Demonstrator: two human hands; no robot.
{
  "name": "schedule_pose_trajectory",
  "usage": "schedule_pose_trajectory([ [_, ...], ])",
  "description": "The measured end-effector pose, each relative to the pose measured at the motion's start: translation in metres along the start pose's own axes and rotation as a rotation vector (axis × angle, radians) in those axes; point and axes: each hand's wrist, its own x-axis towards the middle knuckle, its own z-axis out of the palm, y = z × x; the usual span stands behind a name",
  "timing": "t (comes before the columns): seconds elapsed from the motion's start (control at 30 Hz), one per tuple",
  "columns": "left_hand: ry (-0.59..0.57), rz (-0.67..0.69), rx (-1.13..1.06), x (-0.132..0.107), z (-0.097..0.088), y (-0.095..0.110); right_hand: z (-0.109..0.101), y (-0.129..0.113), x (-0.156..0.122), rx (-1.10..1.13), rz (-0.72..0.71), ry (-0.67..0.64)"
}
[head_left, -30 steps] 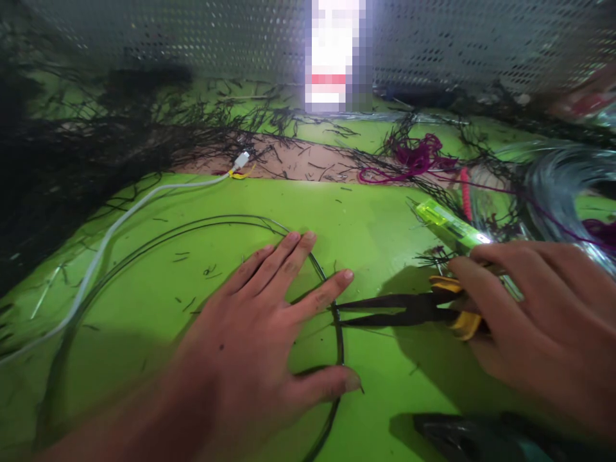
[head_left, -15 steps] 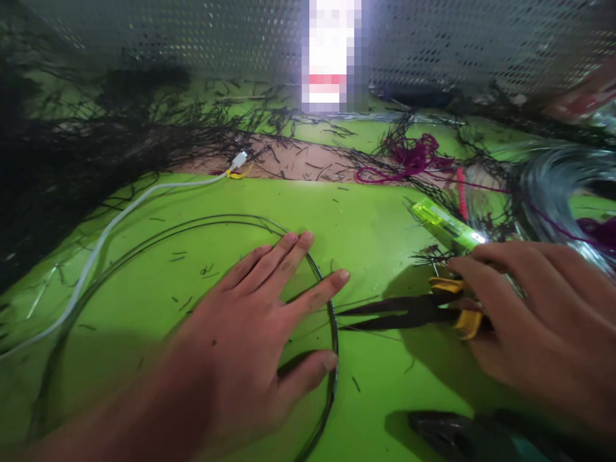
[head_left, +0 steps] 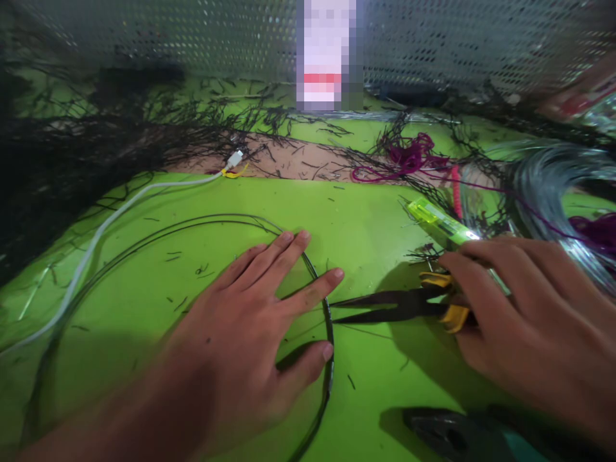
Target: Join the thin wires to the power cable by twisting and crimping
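My left hand point(head_left: 260, 321) lies flat with its fingers spread over the right side of a dark wire loop point(head_left: 330, 353), which rests on the bright green surface. Its fingertips and thumb are on or close to the wire. My right hand point(head_left: 524, 321) is closed round the yellow handles of long-nose pliers point(head_left: 399, 307). The jaws stand slightly apart, their tips at the wire between my left index finger and thumb. A thin strand runs near the tips; whether the jaws touch it I cannot tell.
Above my right hand lies a green box cutter point(head_left: 437, 221). Dark-jawed pliers point(head_left: 437, 430) lie at the lower right. A white cable point(head_left: 110, 221) crosses the left. Behind are purple cord point(head_left: 414, 154), a coil of clear line point(head_left: 543, 192), black thread scraps point(head_left: 269, 115) and a perforated panel point(head_left: 192, 38).
The whole view has shifted slightly, so everything appears a little further left. Both hands keep their places, and the pliers' tips stay beside the wire loop.
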Motion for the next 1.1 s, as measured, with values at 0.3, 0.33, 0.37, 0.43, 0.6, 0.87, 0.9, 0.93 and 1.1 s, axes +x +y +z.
schedule_pose_trajectory([
  [0.3,0.015,0.035,0.019,0.001,0.002,-0.001,-0.005,-0.003,0.007,-0.070,-0.009,0.052],
  [0.33,0.024,0.041,0.024,0.001,0.003,-0.002,-0.005,-0.002,0.008,-0.088,-0.015,0.079],
  [0.37,0.033,0.048,0.029,0.001,0.004,-0.002,-0.005,-0.002,0.008,-0.106,-0.023,0.101],
  [0.43,0.039,0.055,0.038,0.001,0.005,-0.003,-0.005,-0.001,0.009,-0.132,-0.057,0.117],
  [0.6,0.017,0.049,0.019,0.001,0.003,-0.003,-0.007,0.000,0.013,-0.102,-0.077,0.110],
  [0.87,-0.003,0.037,-0.028,-0.003,0.001,-0.004,-0.001,-0.007,0.015,-0.012,-0.035,0.156],
  [0.9,0.000,0.039,-0.028,-0.004,0.001,-0.005,0.002,-0.008,0.014,-0.001,-0.028,0.159],
  [0.93,0.002,0.040,-0.027,-0.005,0.002,-0.006,0.004,-0.009,0.013,0.008,-0.026,0.165],
  [1.1,-0.043,0.014,-0.023,-0.008,-0.002,-0.010,0.018,-0.014,0.012,0.017,-0.018,0.228],
])
